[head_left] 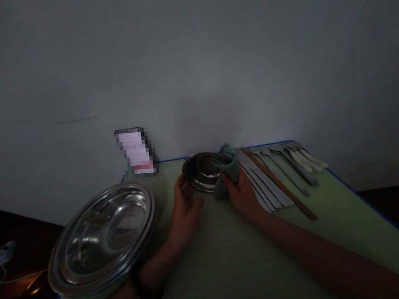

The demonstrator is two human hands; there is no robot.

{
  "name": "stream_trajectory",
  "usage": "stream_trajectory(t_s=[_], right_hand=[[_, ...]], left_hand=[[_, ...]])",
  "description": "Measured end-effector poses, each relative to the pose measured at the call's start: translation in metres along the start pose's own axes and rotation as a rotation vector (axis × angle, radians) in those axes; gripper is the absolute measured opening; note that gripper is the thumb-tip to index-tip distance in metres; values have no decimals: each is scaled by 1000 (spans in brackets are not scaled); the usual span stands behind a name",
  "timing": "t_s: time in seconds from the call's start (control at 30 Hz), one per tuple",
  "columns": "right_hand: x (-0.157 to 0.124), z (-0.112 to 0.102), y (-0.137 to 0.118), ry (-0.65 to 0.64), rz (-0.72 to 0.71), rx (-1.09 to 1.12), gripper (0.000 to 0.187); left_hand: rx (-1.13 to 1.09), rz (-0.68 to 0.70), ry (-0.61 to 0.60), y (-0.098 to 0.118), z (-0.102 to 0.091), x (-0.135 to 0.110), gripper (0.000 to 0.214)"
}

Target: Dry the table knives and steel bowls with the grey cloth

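Observation:
A small shiny metal bowl (204, 187) is tilted toward me above the middle of the table. My left hand (186, 210) grips its left rim, with the fingers behind the bowl and the thumb apart in front. In my right hand (240, 192) is a bunched grey-green cloth (229, 168), pressed against the bowl's right rim and reaching a little inside. The right hand's fingers are mostly hidden by the cloth. Close beyond that hand lie several flat metal utensils (266, 188) and brown chopsticks (281, 187).
Large stacked metal basins (102, 235) stand at the table's left edge. A phone with a blurred screen (135, 150) leans on the wall (193, 67). Metal spoons (287, 175) and white-handled utensils (307, 159) lie at the right. The green table (222, 267) has a blue edge.

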State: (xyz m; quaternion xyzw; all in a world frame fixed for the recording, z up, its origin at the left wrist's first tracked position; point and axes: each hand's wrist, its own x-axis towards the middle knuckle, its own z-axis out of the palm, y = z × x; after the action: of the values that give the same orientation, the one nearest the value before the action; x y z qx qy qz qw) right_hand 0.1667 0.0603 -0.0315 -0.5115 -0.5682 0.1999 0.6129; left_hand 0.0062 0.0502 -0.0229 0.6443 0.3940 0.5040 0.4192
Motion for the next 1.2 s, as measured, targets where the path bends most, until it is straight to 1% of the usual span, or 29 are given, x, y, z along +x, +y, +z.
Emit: stream_trajectory(t_s=[0.07,0.1,0.2,0.27,0.33,0.43,0.53,0.7,0.97,1.07,1.13,1.2], right_hand=[[-1,-1,0,8,-25,18,32],[-2,-2,0,7,-48,25,33],[-4,-3,-3,-38,-143,47,41],[-5,-4,-6,-77,-179,66,47],[-5,-4,-8,-92,-179,82,51],[-4,-3,-9,-97,-152,80,54],[-2,-3,-7,-95,-120,64,56],[0,-3,-6,-83,-61,75,47],[1,-3,-8,-66,-31,80,35],[1,-4,-6,-58,-7,52,26],[1,-4,-5,-58,9,23,20],[0,-3,-5,-63,24,-10,19]], left_hand=[[85,63,25,3,1,-4,74],[159,118,45,6,2,-6,77],[447,331,83,18,4,-13,85],[590,423,64,25,5,-16,86],[670,455,37,28,5,-16,87],[683,451,46,27,5,-13,88],[633,437,69,23,4,-10,83],[500,369,55,20,2,-9,77],[403,302,42,14,1,-9,84],[297,246,25,11,2,-8,86],[183,182,13,9,3,-7,86],[65,108,-7,6,4,-6,86]])
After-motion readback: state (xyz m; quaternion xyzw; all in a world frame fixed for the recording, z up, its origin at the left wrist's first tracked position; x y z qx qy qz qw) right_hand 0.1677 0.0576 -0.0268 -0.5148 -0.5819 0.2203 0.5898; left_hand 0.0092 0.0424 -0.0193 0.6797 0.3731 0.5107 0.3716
